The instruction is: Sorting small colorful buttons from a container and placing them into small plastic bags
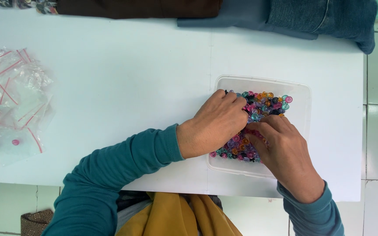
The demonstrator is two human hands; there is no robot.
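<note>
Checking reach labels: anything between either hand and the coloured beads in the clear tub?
Nothing visible. Both the left hand and the right hand already rest on the small translucent multicoloured beads inside the clear rectangular plastic container. The container has no lid on it, and its low wall does not block either wrist.

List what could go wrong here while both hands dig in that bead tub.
1. The clear tub sits close to the near edge of the white table; a push from the left hand or right hand might slide it off.
2. The small coloured beads are piled loose, so they could flick out and roll away.
</note>
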